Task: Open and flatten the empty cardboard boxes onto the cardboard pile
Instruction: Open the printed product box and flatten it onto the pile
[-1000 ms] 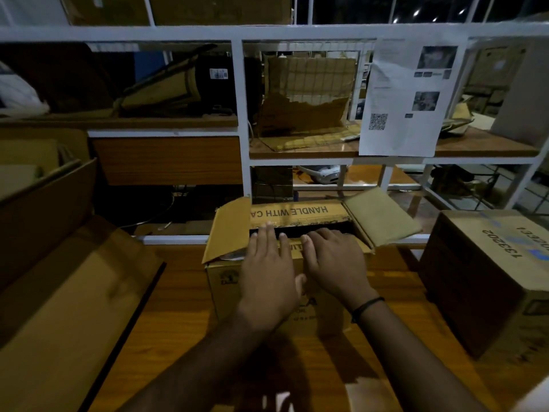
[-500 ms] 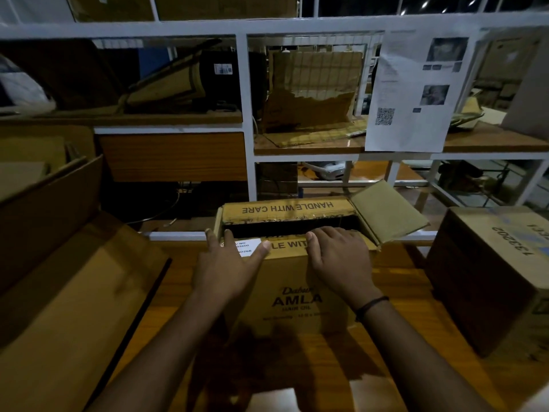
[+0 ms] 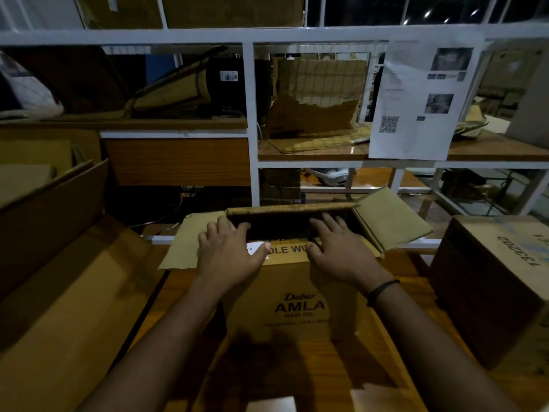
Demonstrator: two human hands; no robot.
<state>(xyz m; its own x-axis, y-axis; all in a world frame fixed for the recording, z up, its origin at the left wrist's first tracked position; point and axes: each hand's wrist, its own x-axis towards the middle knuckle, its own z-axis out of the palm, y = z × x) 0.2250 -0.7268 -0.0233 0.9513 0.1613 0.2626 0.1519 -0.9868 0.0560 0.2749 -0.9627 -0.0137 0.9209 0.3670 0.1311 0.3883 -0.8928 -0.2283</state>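
The wooden table (image 3: 297,376) carries the AMLA hair oil box (image 3: 300,307), its side flaps spread. The left hand (image 3: 228,254) and right hand (image 3: 341,251) press its near flap, fingers (image 3: 326,225) outstretched, gripping nothing, tips over the dark opening.

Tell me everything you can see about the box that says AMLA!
The AMLA box is brown cardboard and stands upright on the wooden table. Dark print on its front reads Dabur AMLA HAIR OIL. Its top is open: the left flap and right flap spread outward, the far flap stands up, and the inside looks dark. The left hand and right hand rest on the near flap, fingers reaching over its edge.
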